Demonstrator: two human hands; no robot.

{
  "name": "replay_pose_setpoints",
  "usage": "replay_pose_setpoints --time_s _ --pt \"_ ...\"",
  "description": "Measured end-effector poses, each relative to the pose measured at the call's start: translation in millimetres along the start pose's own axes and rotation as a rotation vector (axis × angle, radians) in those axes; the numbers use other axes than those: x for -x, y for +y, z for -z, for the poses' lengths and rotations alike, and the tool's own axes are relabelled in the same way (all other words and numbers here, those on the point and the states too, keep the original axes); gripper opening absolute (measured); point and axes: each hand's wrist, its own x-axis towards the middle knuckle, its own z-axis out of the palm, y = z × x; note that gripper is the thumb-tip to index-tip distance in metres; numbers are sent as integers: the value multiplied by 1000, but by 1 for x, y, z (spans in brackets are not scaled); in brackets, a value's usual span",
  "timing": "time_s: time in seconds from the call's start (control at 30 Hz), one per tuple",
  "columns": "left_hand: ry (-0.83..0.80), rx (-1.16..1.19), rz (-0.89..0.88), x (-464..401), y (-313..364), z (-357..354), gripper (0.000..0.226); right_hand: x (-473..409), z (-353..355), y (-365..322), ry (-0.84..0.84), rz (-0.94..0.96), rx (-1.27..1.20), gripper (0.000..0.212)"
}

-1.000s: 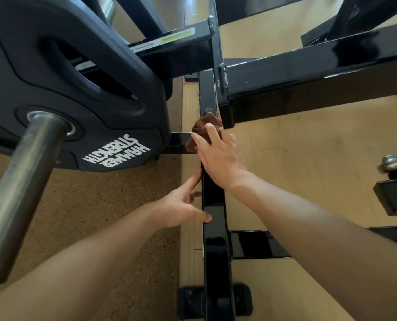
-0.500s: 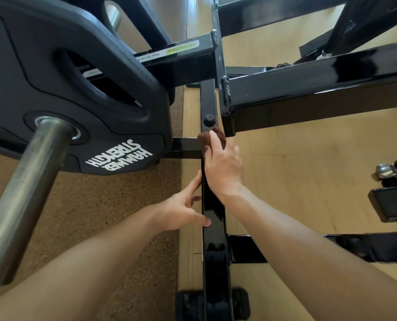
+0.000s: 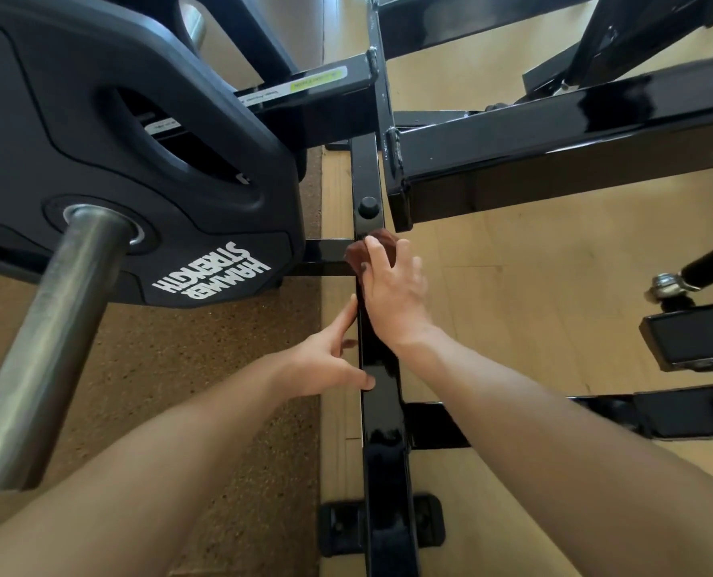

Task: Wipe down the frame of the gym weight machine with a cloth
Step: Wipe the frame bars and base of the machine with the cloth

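Cloth (image 3: 370,251), brown, soft and light, sits bunched on the glossy black frame rail (image 3: 381,410) under the right hand (image 3: 394,293), whose fingers press it flat; left hand (image 3: 325,364) braces the rigid, likely slippery rail, fingers loosely spread.

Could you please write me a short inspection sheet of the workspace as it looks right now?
Surface: light wooden floor on the right, speckled mat on the left.
Job's things: brown cloth pressed on the glossy black frame bar, just below a black knob.
Clutter: nothing seen.
Hands: right hand flat on the cloth; left hand touches the bar's left side, thumb on top, holding nothing.
Cables: nothing seen.
Surroundings: black weight plate on a steel sleeve; black crossbeam upper right.
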Motion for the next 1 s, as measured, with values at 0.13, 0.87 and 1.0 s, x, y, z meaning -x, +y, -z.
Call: replay_pose_setpoints --time_s 0.13,0.87,1.0 --pt "-4 8 -4 2 2 -1 123 63 13 1 -104 -82 -148 51" --pt "1 -28 52 0 2 -2 122 97 28 2 -296 -128 -175 50" --pt "11 -66 86 0 4 -2 124 82 31 1 -309 -153 -177 43"
